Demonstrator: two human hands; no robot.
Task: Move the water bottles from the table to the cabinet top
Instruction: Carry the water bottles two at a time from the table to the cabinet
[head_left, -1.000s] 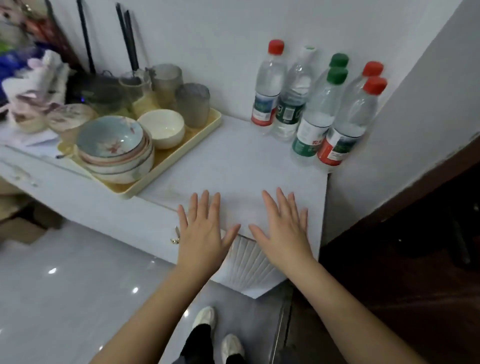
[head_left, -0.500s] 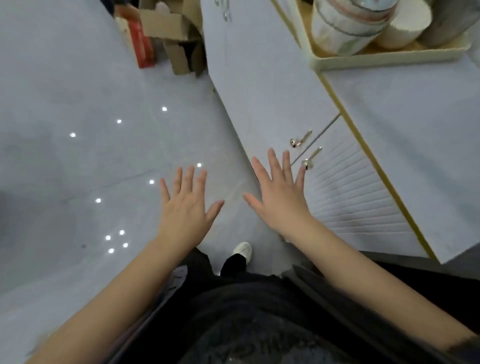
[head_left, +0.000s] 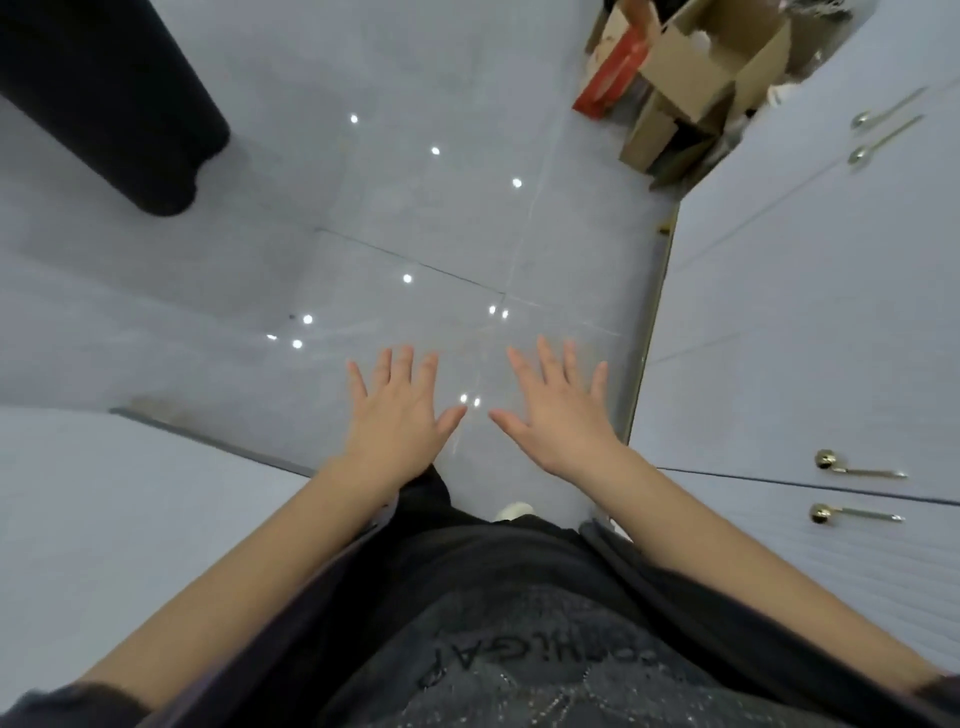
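Two bare hands hang side by side above the glossy pale grey tiled floor (head_left: 415, 218), palms down. The left hand (head_left: 397, 415) has its fingers (head_left: 405, 364) spread apart and holds nothing; the right hand (head_left: 558, 415) is likewise flat, its fingers (head_left: 550, 361) fanned out and empty. The two thumbs point toward each other with a small gap between them. No water bottle shows in this view, so I cannot tell where the bottles stand.

To the right runs a white cabinet front (head_left: 810, 312) with two pairs of slim brass door handles, one pair near (head_left: 857, 493) and one pair far (head_left: 883, 130). At the far right, beside the cabinet, sits a heap of brown cardboard boxes (head_left: 711, 57) with a red box (head_left: 613, 78) leaning against them. A thick black cylindrical shape (head_left: 114, 104) slants across the far left corner. A flat white panel (head_left: 104, 493) lies at the near left. Below the forearms are a dark printed shirt (head_left: 519, 649) and the tip of a white shoe (head_left: 514, 510) on the floor.
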